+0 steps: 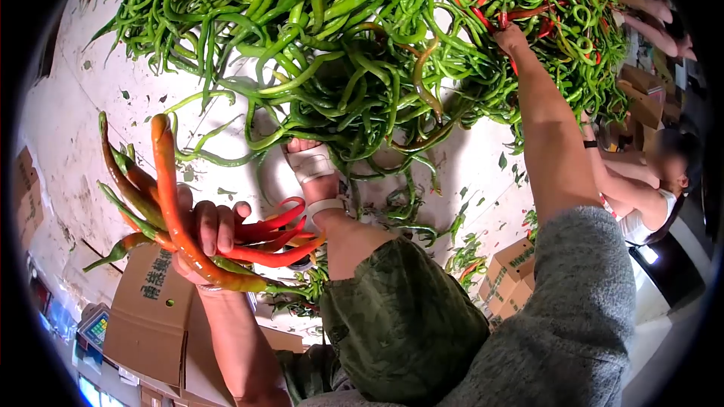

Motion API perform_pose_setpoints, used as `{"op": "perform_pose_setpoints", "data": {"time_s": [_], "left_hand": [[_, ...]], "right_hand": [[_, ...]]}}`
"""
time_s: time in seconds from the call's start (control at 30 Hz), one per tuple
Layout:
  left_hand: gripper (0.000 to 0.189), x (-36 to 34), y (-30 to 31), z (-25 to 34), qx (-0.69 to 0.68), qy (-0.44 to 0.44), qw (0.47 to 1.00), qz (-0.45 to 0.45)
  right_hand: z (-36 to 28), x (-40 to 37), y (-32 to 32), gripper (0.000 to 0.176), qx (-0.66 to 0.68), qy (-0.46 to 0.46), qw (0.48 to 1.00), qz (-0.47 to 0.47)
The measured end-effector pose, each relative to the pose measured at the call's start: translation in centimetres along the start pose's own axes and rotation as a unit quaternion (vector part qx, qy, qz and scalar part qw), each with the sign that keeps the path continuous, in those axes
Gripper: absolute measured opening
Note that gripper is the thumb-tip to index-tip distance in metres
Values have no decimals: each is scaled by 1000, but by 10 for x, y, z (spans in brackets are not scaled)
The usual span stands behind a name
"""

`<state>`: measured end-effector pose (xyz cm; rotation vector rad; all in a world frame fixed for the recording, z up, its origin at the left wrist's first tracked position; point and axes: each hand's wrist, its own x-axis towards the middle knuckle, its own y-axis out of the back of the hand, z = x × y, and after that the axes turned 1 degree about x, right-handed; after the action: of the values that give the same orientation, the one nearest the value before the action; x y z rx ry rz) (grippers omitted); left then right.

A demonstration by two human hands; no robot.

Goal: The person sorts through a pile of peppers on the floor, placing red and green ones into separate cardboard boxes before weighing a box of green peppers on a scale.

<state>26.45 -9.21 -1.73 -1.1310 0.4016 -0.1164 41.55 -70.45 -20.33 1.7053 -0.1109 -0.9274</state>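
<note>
My left hand [205,235] grips a bunch of long red and orange chili peppers [170,211], some half green, held up over the floor. My right hand [511,38] reaches far out into a big heap of long green chili peppers [339,38], its fingers buried among a few red peppers [520,11] in the heap; I cannot see whether it holds one. My foot in a white strapped sandal [311,166] rests at the heap's near edge, with my knee in green trousers below it.
The heap lies on a white sheet [98,105] spread on the ground. A flattened cardboard box [151,309] lies under my left arm, more boxes [513,279] sit at the right. Another person [648,181] sits at the right edge. A scale [94,325] stands at the lower left.
</note>
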Motion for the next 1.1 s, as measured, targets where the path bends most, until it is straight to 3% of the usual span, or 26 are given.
{"op": "perform_pose_setpoints", "data": {"time_s": [0.03,0.13,0.17,0.23,0.27,0.3,0.4,0.43,0.47,0.6,0.67,0.8,0.9,1.0,1.07,1.1], "left_hand": [[38,-1,1,0,0,3,1000,-2],[39,0,-2,0,-9,15,1000,10],[39,1,-1,-1,-10,14,1000,4],[39,4,1,-4,-8,11,1000,2],[39,2,1,-6,-8,12,1000,6],[39,2,0,-8,-8,11,1000,9],[40,-1,3,-8,6,21,1000,12],[40,-1,3,-9,5,18,1000,7],[40,-2,3,-10,2,16,1000,5],[40,-4,6,-7,-3,14,1000,7],[39,-6,4,-5,-5,13,1000,6],[39,-8,10,-7,-2,20,1000,2],[41,-8,12,-13,-3,24,1000,-13],[43,-9,10,-16,3,30,999,-23],[44,-12,7,-14,2,34,999,-11],[46,-13,6,-13,-12,31,999,-6]], "right_hand": [[-5,-2,1,26,20,-35,999,-31],[-7,-3,7,33,-59,36,997,-36],[-5,-8,16,45,24,37,993,-110],[6,16,5,53,-78,88,991,-70],[3,23,9,57,-81,44,987,-129],[-37,-13,29,69,-199,24,963,-181],[-13,-9,2,75,-101,61,986,-117],[-22,-27,5,70,-102,58,988,-100],[-30,-49,8,61,-13,41,993,-109],[-20,-114,2,39,45,114,985,-120],[3,-151,3,38,99,41,979,-171],[27,-229,16,32,310,23,905,-290],[2,-260,32,30,328,148,904,-229],[-22,-240,43,29,307,289,905,-60],[-52,-232,66,27,409,251,877,-30],[-56,-216,70,27,346,279,896,19]]}}
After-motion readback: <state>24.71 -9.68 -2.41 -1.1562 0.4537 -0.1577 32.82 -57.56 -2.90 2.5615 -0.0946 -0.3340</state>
